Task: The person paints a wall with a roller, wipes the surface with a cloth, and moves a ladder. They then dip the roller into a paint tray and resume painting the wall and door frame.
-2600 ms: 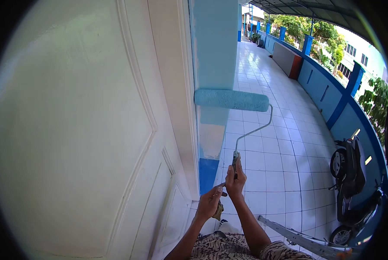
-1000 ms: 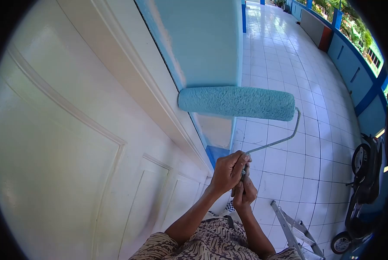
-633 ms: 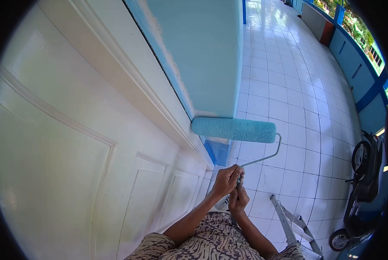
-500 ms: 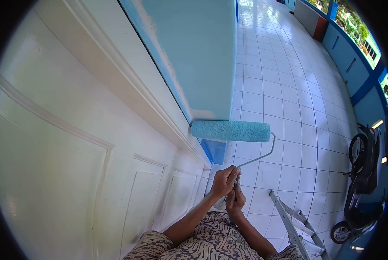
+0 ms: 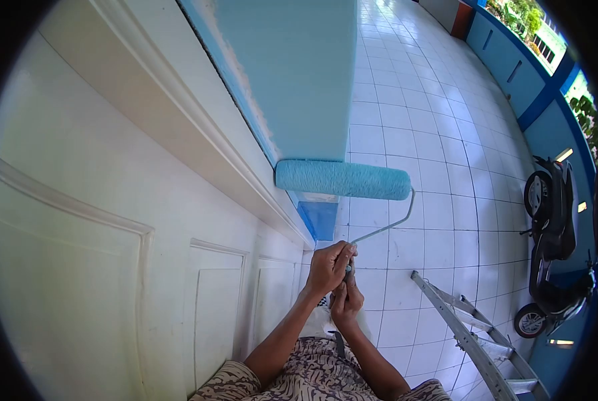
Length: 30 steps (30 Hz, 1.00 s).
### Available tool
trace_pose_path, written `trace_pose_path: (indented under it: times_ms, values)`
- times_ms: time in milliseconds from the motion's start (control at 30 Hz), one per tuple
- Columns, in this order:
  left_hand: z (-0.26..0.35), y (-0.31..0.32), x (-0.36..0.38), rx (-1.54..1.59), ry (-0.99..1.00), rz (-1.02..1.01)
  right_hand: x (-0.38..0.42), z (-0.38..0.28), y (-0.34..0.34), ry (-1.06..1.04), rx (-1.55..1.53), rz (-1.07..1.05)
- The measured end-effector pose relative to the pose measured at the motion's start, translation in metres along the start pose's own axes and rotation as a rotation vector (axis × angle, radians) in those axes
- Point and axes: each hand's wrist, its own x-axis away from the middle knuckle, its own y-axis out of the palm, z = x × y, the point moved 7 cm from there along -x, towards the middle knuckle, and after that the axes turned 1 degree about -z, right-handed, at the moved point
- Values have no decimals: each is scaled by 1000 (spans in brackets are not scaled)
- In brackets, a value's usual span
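A long, fluffy light-blue paint roller lies across the light-blue wall, its left end beside the white door frame. From its right end a thin bent metal rod runs down to the handle. My left hand is wrapped round the upper part of the handle. Just below and to the right, my right hand grips the lower part. Under the roller, a darker blue band shows at the foot of the wall.
A white panelled door fills the left side. An aluminium stepladder stands at the lower right on the white tiled floor. Farther right, a dark motorbike is parked beside a low blue wall.
The roller and both hands sit higher and slightly farther left in view. The ladder and motorbike have also shifted in the view, and more of the ladder shows.
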Motion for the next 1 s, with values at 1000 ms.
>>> trace_pose_path:
  times_ms: [1000]
  values:
    - [-50, -15, -13, 129, 443, 185, -45, 87, 12, -192, -575, -70]
